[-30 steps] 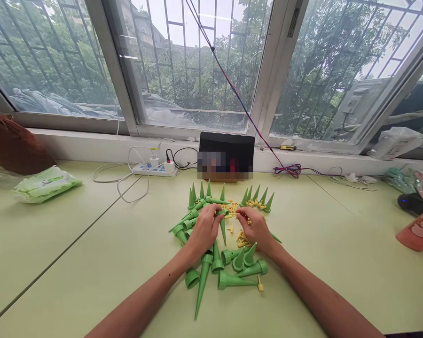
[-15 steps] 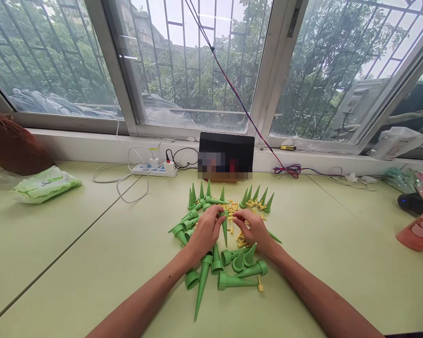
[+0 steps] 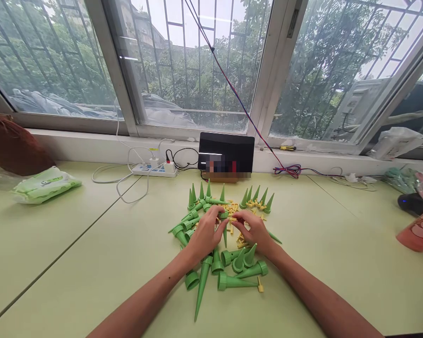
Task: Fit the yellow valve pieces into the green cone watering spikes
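Observation:
My left hand [image 3: 205, 233] is closed around a green cone-shaped spike [image 3: 224, 231], holding it point down by its wide end. My right hand [image 3: 254, 230] pinches a small yellow piece against the top of that spike; the piece is mostly hidden by my fingers. Both hands hover over a heap of green spikes [image 3: 221, 269] lying on the pale green table [image 3: 91, 263]. Small yellow pieces [image 3: 241, 241] are scattered among the spikes. Several green spikes [image 3: 257, 198] stand upright at the back of the heap.
A black device [image 3: 226, 158] stands by the window behind the heap. A white power strip [image 3: 155, 168] with cables lies to its left. A green wipes packet [image 3: 45, 183] sits far left. A black mouse [image 3: 413, 203] and an orange packet [image 3: 419, 230] are at the right edge.
My right hand has moved left to meet my left hand, bringing a yellow piece to the top of the held green spike. The left hand has barely moved.

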Tool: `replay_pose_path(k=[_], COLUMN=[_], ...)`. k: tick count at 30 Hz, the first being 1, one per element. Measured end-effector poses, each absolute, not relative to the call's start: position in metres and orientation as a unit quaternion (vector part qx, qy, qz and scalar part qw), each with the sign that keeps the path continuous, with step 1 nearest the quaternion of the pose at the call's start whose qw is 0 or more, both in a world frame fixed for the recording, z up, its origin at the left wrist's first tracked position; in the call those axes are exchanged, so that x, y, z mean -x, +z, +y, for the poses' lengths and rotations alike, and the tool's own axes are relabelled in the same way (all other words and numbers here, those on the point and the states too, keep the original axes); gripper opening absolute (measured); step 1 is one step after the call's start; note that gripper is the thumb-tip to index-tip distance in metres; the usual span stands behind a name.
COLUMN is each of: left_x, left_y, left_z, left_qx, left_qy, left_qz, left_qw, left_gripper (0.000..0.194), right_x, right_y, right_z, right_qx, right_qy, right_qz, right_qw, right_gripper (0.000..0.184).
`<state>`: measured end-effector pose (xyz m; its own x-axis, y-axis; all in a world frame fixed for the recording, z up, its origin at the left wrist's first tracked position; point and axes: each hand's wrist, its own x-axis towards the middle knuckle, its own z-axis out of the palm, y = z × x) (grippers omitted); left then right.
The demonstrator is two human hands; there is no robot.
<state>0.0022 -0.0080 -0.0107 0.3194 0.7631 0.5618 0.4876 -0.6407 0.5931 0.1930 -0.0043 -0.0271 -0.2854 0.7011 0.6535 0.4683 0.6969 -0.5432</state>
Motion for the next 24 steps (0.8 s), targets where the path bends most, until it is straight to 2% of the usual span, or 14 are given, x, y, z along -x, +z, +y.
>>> replay_pose_path(k=[14, 24], left_x=[-0.0029, -0.0038], left_y=[-0.008, -0.0072], left_z=[-0.0085, -0.0101], left_qx=[-0.802, -0.807], left_qy=[0.433, 0.437], left_qz=[0.381, 0.361], left_qw=[0.152, 0.164], left_gripper=[0.011, 0.01], right_x=[-0.1928, -0.1919], right_y=[-0.0277, -0.0247], right_z=[-0.0038, -0.0045], right_qx=[0.371, 0.38], right_qy=[0.128, 0.125], right_qz=[-0.79, -0.794], right_qw=[0.471, 0.458], right_gripper=[0.018, 0.031])
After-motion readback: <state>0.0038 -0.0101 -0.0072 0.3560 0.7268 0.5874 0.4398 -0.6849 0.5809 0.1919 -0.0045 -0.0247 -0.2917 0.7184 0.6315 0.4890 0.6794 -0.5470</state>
